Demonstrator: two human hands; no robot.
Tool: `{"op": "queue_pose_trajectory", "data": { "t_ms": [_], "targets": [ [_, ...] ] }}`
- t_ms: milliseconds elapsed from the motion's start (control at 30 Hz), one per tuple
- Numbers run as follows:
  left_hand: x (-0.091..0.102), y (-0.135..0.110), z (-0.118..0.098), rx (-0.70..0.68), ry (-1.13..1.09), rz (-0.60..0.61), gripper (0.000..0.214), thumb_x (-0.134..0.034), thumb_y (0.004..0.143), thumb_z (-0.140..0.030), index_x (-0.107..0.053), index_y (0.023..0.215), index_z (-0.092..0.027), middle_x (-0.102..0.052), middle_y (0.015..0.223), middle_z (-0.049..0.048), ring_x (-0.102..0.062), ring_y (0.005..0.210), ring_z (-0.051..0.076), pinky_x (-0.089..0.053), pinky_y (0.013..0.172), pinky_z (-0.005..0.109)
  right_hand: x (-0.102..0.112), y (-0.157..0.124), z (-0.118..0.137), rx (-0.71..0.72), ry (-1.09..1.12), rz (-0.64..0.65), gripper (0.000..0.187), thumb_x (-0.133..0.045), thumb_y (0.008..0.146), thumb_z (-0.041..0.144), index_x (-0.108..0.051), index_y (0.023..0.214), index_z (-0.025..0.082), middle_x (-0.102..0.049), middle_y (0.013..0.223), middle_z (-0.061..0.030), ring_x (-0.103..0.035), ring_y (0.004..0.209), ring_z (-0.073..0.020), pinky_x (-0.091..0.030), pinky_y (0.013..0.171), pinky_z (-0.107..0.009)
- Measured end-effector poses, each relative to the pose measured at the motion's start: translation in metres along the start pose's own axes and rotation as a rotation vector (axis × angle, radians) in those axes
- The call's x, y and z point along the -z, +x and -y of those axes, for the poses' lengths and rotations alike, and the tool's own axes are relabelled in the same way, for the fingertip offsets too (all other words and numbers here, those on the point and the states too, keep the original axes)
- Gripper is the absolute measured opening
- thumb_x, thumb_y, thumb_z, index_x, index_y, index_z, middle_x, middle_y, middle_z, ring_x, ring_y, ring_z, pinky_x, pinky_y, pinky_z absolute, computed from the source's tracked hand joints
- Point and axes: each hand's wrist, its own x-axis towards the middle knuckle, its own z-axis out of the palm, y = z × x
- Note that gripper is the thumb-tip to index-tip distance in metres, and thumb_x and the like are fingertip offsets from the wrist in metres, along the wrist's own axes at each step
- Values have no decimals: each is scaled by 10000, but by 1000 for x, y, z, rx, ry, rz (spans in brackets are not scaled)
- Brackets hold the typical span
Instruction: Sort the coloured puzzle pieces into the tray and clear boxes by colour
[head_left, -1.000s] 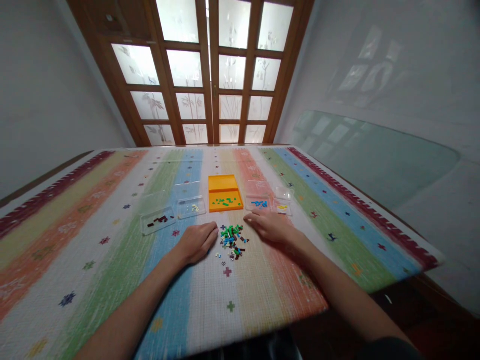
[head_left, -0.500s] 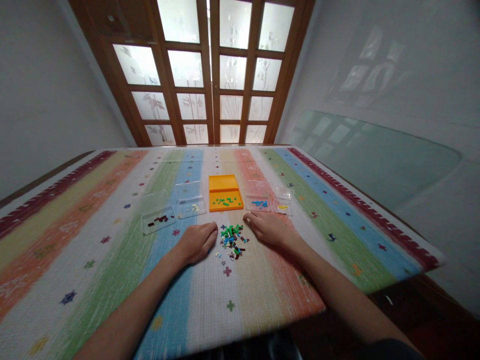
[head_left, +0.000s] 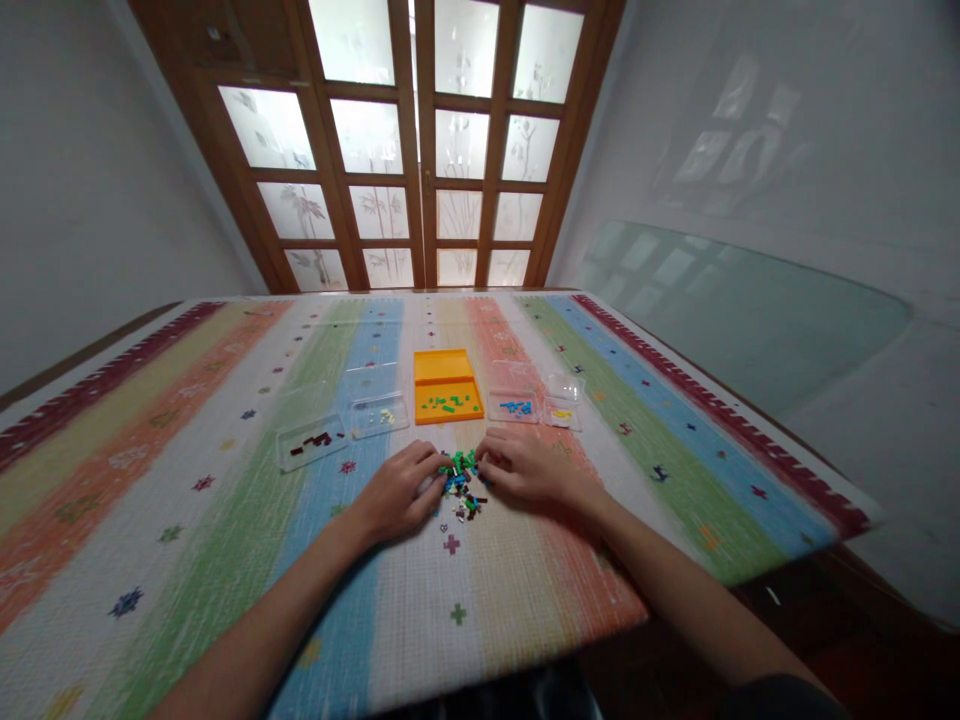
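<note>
A loose pile of small toy bricks (head_left: 463,478) in green, blue, brown and white lies on the striped cloth between my hands. At the pile's left edge rests my left hand (head_left: 405,488), its fingers bent, with the thumb and forefinger apart and touching the bricks. My right hand (head_left: 525,465) reaches in from the right, fingers curved and slightly apart at the pile's edge. No brick is seen held in either hand. Just beyond them stands an orange case (head_left: 441,367), lid open, with green bricks in its base.
Left of the case are a clear box with white bricks (head_left: 361,428) and another with dark brown bricks (head_left: 289,458). To its right sit clear boxes with blue bricks (head_left: 517,408) and yellow bricks (head_left: 562,414). The striped tablecloth (head_left: 420,620) covers the table.
Both hands have moved inward to the brick pile, the right one slightly down. The fingers of my left hand have spread from a more closed pose. The view has shifted a little.
</note>
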Motion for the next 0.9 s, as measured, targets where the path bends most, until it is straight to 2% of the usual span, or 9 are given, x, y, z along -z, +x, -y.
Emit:
{"op": "queue_pose_trajectory", "data": {
  "t_ms": [133,367,567,733,900],
  "targets": [
    [-4,1,-4,-13,8,6,238,-440,1013,-273,-652,1085,-192,-622,994,87,-595,930,215,-520,845,366,-5,-1,3,22,37,47,64,-582,881,187,-638,852,180,-623,854,-33,-535,734,-150,-389,669,-274],
    [-3,1,1,8,-4,-11,140,-470,962,-222,-605,964,-184,-621,938,77,-586,884,216,-506,800,364,-8,-1,3,-20,-27,43,122,-636,868,224,-619,761,168,-598,808,-31,-495,678,-135,-344,618,-270],
    [-1,0,4,65,-54,-26,94,-482,910,-174,-574,915,-192,-618,882,59,-576,837,205,-488,748,340,-6,0,7,13,52,80,82,-622,902,185,-666,848,141,-645,839,-48,-563,730,-146,-392,668,-264],
    [-1,-1,6,79,-88,-72,58,-523,901,-188,-578,916,-195,-607,858,43,-572,807,195,-476,717,322,-10,1,9,-3,88,43,101,-599,948,214,-676,936,150,-668,905,-57,-588,771,-148,-413,694,-260],
    [-5,3,2,49,-84,-111,48,-568,910,-219,-584,876,-188,-614,879,54,-578,849,210,-483,772,351,-16,1,8,22,40,10,127,-643,919,222,-713,1014,175,-662,917,-48,-580,763,-152,-408,683,-266]
  ]
}}
